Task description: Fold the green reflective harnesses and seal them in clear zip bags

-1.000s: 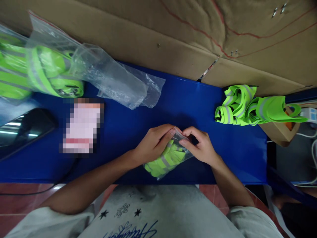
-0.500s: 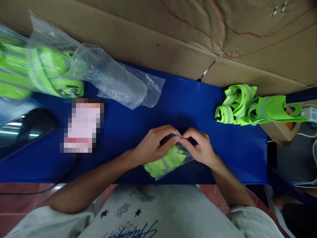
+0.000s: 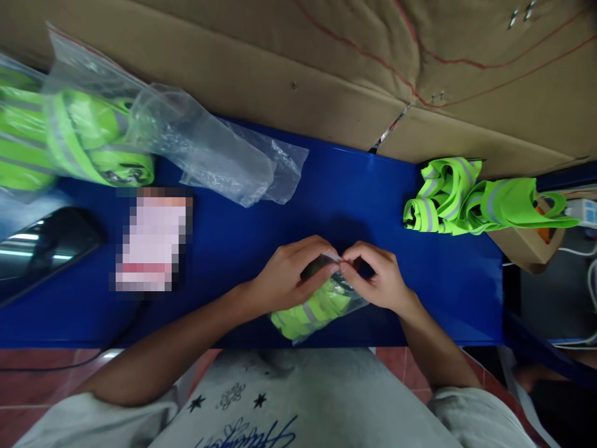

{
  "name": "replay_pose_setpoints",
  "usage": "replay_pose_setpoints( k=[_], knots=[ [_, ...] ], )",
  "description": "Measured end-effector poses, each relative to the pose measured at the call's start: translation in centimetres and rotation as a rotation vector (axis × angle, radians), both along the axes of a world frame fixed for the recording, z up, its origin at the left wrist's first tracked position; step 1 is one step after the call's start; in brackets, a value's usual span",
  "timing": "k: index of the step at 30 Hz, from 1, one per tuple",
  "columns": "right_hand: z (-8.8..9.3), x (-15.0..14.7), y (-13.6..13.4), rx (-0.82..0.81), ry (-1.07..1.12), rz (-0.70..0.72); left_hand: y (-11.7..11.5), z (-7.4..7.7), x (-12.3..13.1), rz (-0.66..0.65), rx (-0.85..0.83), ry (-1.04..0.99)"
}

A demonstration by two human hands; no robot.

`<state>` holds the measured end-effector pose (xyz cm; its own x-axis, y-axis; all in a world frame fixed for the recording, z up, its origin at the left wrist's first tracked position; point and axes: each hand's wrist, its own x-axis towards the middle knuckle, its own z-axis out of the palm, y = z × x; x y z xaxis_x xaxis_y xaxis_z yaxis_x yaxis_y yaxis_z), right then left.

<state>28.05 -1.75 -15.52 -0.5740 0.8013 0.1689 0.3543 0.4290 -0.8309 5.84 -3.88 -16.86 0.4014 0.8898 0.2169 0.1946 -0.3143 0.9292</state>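
Note:
A clear plastic bag (image 3: 355, 303) lies near the front edge of the blue table, with a folded neon-green reflective strap (image 3: 310, 314) inside it. My left hand (image 3: 291, 274) pinches the bag's upper edge between thumb and forefinger. Just to the right, my right hand (image 3: 377, 274) pinches the same edge, its fingertips almost touching those of the left. Both hands are closed on the bag's mouth, and the left one covers part of the green contents.
Loose clear bags (image 3: 224, 155) lie at the back left beside bagged green reflective straps (image 3: 97, 137). A blurred-out phone-like item (image 3: 152, 239) and a dark glossy device (image 3: 51, 249) sit left. Unbagged green straps (image 3: 466, 199) are piled right, by a cardboard box (image 3: 532, 246). Cardboard (image 3: 298, 81) stands behind.
My fingertips have shifted slightly to the right along the bag's edge, both hands still pinching it. The whole view has moved a little.

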Motion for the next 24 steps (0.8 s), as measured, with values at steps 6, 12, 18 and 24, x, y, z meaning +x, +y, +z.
replay_pose_setpoints(
  k=[6,12,18,24],
  knots=[
    [0.04,-0.24,-0.35,-0.027,0.012,0.011,0.07,0.17,0.03,0.004,-0.010,-0.043],
    [0.12,-0.46,-0.51,-0.014,0.023,-0.013,0.07,-0.12,-0.16,-0.025,-0.043,-0.037],
    [0.05,-0.54,-0.52,0.001,0.051,-0.008,0.07,-0.14,0.09,-0.054,-0.010,-0.046],
    [0.57,-0.18,0.06,-0.063,0.018,0.050,0.25,-0.01,-0.09,-0.008,0.027,-0.067]
  ],
)
